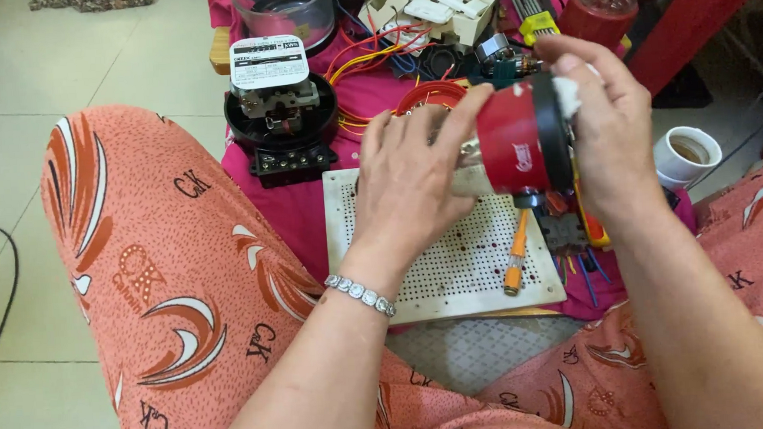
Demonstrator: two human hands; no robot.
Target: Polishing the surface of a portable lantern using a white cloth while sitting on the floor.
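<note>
Both hands hold a red cylinder (517, 142) with a black band above a white perforated board (453, 250): the left hand (410, 182) has its grip closed around the cylinder's near end, and the right hand (608, 133) clasps the banded end with a white cloth (567, 96) under the fingers. An orange screwdriver (516, 255) lies on the board, and an opened black meter (281, 115) stands on the pink cloth (298, 206) to the left.
</note>
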